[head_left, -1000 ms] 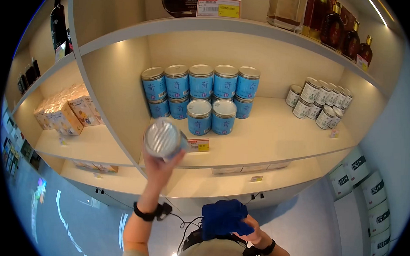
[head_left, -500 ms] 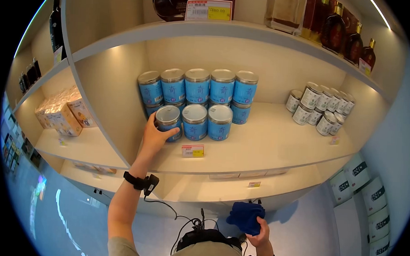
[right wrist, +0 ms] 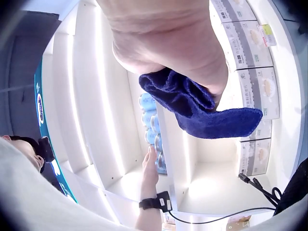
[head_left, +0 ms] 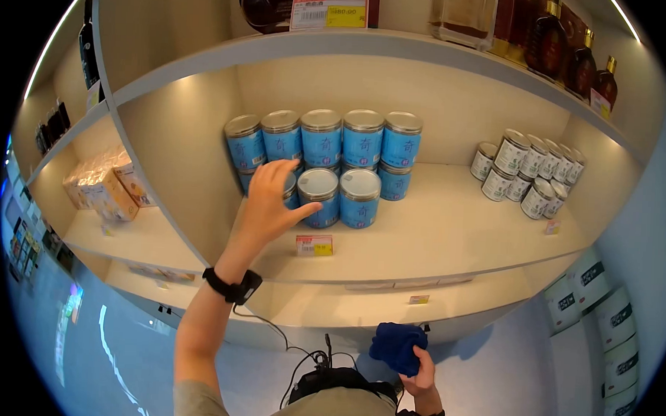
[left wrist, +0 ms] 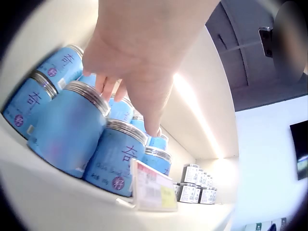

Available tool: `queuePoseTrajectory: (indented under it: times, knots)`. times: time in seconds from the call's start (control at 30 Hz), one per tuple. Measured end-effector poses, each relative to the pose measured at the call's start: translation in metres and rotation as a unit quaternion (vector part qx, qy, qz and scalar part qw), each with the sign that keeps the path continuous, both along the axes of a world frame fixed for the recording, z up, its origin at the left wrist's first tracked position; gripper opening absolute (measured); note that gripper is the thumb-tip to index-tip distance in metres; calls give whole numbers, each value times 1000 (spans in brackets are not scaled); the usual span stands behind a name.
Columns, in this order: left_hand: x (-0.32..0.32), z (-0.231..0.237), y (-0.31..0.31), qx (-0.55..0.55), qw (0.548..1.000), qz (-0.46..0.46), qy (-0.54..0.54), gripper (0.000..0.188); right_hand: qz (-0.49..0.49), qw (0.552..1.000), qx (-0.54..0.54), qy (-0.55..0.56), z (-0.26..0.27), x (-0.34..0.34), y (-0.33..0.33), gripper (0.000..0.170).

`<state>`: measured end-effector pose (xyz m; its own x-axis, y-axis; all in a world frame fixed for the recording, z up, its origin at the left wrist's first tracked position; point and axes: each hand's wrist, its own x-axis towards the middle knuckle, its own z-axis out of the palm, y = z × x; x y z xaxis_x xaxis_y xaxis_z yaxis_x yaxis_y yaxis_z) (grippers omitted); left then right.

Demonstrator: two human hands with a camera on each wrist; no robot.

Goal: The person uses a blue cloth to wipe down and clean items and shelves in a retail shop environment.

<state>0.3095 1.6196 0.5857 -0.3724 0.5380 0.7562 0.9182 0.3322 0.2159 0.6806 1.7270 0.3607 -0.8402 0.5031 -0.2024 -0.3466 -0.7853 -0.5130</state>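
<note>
My left hand (head_left: 264,209) has its fingers spread, the thumb held apart, above the front-left blue can (left wrist: 70,132); nothing is in its grip. From the head view that can is mostly hidden behind the hand. In the left wrist view it stands upright on the shelf, its metal lid right below the fingers. Beside it are two more front cans, one in the middle (head_left: 319,200) and one on the right (head_left: 359,200). Low in front of the body, my right hand (head_left: 422,375) grips a folded dark blue cloth (head_left: 397,346).
Behind the front cans, more blue cans (head_left: 321,139) are stacked two high. A price tag (head_left: 314,245) stands at the shelf's front edge. Small white cans (head_left: 510,152) are stacked on the right. Bottles (head_left: 548,43) occupy the shelf above. A cable (head_left: 276,327) hangs from my left wrist.
My left hand carried a can, lid up, onto the shelf at the left end of the front row, then let go and lifted off it. The right hand with the cloth shifted slightly right.
</note>
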Motion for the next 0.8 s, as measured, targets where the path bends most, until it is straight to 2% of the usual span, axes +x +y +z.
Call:
queuePoseTrajectory:
  times: [0.07,0.2,0.27,0.3,0.33,0.37,0.4,0.43,0.5,0.53,0.57,0.63,0.67,0.7,0.73,0.77,0.8]
  knots:
    - [-4,0,14,-90,995,13,37,87,-2,1000,8,-13,-11,1,2,48]
    - [-14,-6,38,-119,991,44,37,92,5,999,7,-34,-36,9,9,47]
    - [-11,-1,40,-173,981,79,-34,91,-7,999,1,-31,-25,16,6,46]
    - [-9,2,41,-176,981,73,-31,91,-13,1000,-6,-28,-19,17,3,46]
    - [-7,4,40,-165,983,73,-36,92,-19,999,-9,-27,-32,22,3,46]
    - [-6,5,39,-153,985,74,-40,93,-26,998,39,-35,-54,29,7,46]
    - [-7,3,39,-80,995,58,-1,89,-32,995,87,-43,-56,29,7,46]
    - [-7,4,38,-80,995,53,3,89,-37,995,86,-40,-57,32,7,46]
    - [9,31,27,36,998,-8,-52,84,-16,1000,16,0,-17,30,6,46]
    - [20,41,21,96,989,-73,-83,80,-19,1000,15,1,-14,28,9,46]
    - [27,48,11,112,990,-73,-54,81,7,1000,18,13,-13,27,11,46]
    - [43,50,-6,165,963,-158,-143,93,28,999,19,26,-6,22,13,47]
    - [57,48,-17,163,962,-163,-144,93,36,998,24,38,0,15,13,47]
    - [74,41,-31,171,943,-214,-191,97,42,997,29,50,8,7,12,48]
    - [88,29,-42,176,918,-267,-236,101,62,995,34,70,21,-3,9,49]
    - [99,3,-52,185,917,-278,-219,107,84,991,39,92,39,-15,5,50]
    - [135,-6,-52,212,877,-290,-320,110,104,989,23,100,38,-26,1,51]
